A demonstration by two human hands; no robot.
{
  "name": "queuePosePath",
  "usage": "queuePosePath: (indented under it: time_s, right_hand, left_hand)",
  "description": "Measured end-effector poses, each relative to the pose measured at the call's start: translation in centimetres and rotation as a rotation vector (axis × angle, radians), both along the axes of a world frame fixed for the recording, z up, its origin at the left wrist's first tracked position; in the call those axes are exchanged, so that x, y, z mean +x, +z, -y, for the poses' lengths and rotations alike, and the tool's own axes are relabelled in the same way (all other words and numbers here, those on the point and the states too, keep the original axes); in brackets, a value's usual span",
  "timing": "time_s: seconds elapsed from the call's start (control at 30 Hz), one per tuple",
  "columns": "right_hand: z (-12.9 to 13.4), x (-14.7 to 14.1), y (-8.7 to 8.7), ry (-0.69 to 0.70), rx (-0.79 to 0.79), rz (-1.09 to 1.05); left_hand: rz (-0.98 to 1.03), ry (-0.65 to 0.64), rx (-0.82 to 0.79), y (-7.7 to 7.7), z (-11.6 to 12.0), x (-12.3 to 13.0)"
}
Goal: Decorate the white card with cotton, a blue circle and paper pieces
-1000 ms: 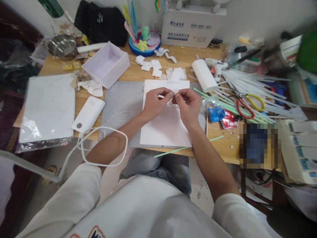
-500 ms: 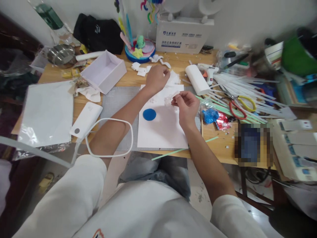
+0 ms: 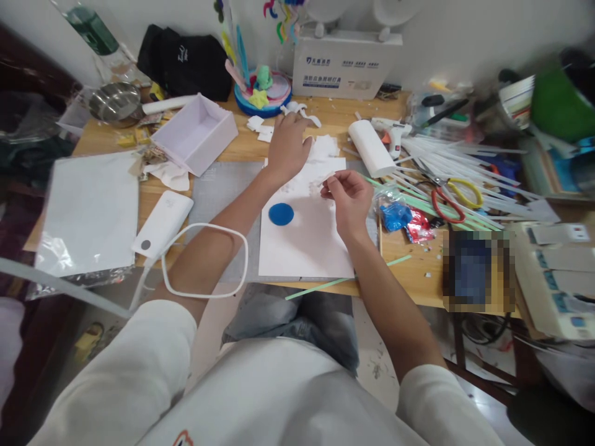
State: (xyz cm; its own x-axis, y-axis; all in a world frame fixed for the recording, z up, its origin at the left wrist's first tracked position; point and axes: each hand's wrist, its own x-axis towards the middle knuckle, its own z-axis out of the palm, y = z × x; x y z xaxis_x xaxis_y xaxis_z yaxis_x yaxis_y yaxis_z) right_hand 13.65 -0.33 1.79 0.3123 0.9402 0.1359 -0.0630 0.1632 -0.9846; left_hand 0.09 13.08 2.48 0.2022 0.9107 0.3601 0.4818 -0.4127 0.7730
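My left hand (image 3: pixel 289 144) reaches across the far end of the white sheet (image 3: pixel 307 254). Its thumb stands apart from the stretched fingers, whose tips are close to crumpled white tissue (image 3: pixel 312 116). Over the sheet's right side, my right hand (image 3: pixel 349 195) pinches a small whitish scrap between thumb and forefinger; what it is made of is too small to tell. A flat blue disc (image 3: pixel 281 214) lies on the sheet near its left edge. White paper pieces (image 3: pixel 324 147) lie just beyond the sheet, between my hands.
Left are a lilac open box (image 3: pixel 195 133), a white power bank (image 3: pixel 162 223) and its cable looping over my left forearm. To the right lie a white roll (image 3: pixel 370 147), a glue gun (image 3: pixel 394 135), scissors (image 3: pixel 449 198) and several plastic strips. A decorated blue round base (image 3: pixel 263 111) stands behind.
My left hand has moved forward, and its fingers have stretched out towards the crumpled tissue. My right hand stays nearly in place with its pinch.
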Motion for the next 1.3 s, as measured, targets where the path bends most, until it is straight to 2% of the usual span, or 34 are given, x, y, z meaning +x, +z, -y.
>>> queuePosePath:
  time_s: [0.13,0.23,0.3,0.47,1.0,1.13,1.3]
  right_hand:
    - [0.2,-0.2,-0.1,0.025,0.021,0.032]
    - [0.5,-0.4,-0.1,0.048,0.036,0.085]
    - [0.7,-0.6,0.0,0.061,0.036,0.119]
    - [0.9,-0.7,0.0,0.096,0.023,0.143]
    - [1.0,-0.8,-0.1,0.097,0.018,0.130]
    - [1.0,-0.9,0.0,0.096,0.006,0.144]
    - [1.1,-0.9,0.0,0.097,0.015,0.147]
  left_hand:
    - [0.075,-0.064,-0.029,1.2,6.7,-1.2]
    - [0.211,-0.167,-0.175,1.0,10.9,-1.7]
    - [0.282,-0.171,-0.219,0.5,12.3,-1.9]
    - [0.331,-0.121,-0.227,-0.4,12.7,-2.1]
    - [0.157,-0.093,-0.030,-0.8,12.5,-2.3]
    - [0.141,-0.084,-0.047,-0.6,12.6,-2.3]
    - [0.232,-0.095,-0.098,-0.4,12.7,-2.2]
